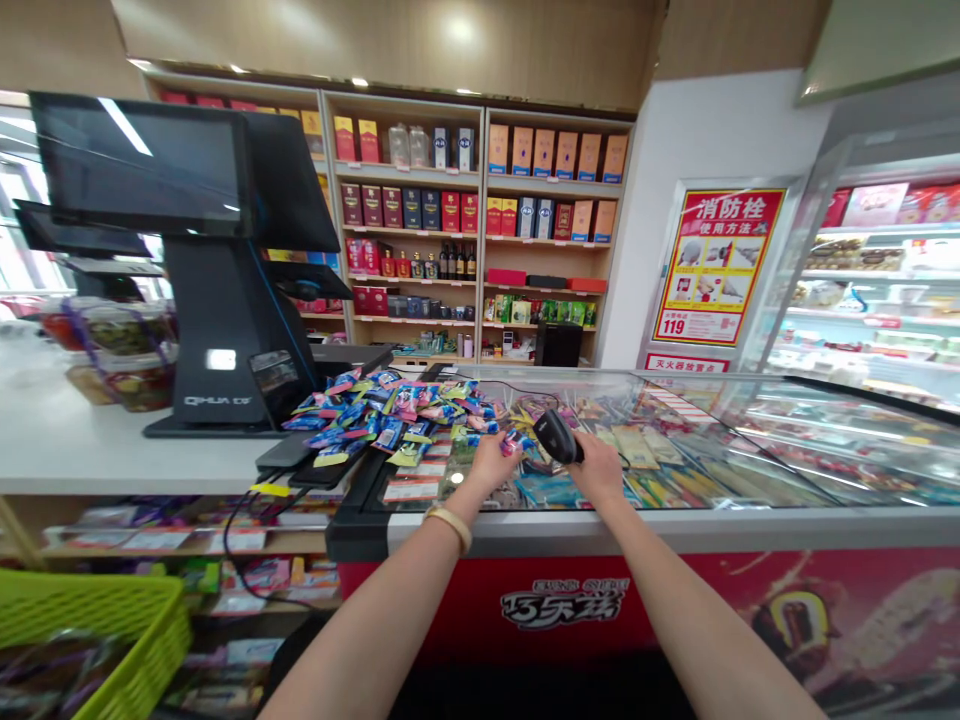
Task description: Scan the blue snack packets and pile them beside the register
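My right hand [600, 468] is wrapped round the handle of a black barcode scanner [556, 436], whose head points left and down over the freezer's glass lid. Just to the left, my left hand [493, 462], with a bangle at the wrist, pinches a small wrapped snack packet [513, 443] in pink and blue. The packet is close in front of the scanner head. A loose heap of similar blue, pink and green packets [397, 405] lies on the left end of the lid, beyond my left hand.
A chest freezer [735, 528] with ice creams under glass fills the front. Left stands a checkout terminal [225, 300] on a white counter [112, 465], near stacked tubs [131, 350]. A green basket [161, 640] is low left. Shelves of boxes [409, 205] line the back.
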Motion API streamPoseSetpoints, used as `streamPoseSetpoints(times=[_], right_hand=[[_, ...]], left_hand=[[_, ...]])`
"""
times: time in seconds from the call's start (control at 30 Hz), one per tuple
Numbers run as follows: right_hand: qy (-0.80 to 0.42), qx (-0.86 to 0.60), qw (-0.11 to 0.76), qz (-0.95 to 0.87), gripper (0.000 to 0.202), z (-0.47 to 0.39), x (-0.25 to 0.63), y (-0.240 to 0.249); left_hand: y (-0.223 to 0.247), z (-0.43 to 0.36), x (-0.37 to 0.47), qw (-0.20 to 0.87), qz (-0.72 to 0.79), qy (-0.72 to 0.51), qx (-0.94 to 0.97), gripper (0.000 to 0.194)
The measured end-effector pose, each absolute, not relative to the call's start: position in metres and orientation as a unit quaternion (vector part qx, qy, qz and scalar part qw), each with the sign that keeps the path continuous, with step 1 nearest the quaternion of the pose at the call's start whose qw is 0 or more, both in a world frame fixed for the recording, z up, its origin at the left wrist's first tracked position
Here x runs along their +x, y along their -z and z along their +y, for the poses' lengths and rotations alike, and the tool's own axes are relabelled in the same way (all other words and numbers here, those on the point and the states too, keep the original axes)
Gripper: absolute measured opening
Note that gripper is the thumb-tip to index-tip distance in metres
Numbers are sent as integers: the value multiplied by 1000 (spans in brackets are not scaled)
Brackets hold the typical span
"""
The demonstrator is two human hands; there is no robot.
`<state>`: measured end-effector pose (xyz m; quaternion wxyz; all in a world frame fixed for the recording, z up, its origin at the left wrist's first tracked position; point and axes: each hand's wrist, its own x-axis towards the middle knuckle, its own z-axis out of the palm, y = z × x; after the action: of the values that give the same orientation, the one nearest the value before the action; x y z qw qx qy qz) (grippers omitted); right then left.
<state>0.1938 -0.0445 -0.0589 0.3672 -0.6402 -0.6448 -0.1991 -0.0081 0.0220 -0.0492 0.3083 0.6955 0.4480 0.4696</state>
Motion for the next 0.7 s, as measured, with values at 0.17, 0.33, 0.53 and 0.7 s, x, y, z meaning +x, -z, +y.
streamPoseSetpoints(times=[0.17,0.33,0.53,0.7], right_hand=[[204,-634,358,-655,33,-47,195,60],[201,-620,350,-673,35,-44,188,64],[200,-616,349,-678,36,-42,186,64],[199,-617,348,-677,35,-44,187,64]], left_hand=[[49,17,12,193,448,-404,774,37],[40,25,-30,66,501,-370,779,47],[34,46,-70,27,533,-283,797,65],[32,43,-77,48,539,-267,797,51]])
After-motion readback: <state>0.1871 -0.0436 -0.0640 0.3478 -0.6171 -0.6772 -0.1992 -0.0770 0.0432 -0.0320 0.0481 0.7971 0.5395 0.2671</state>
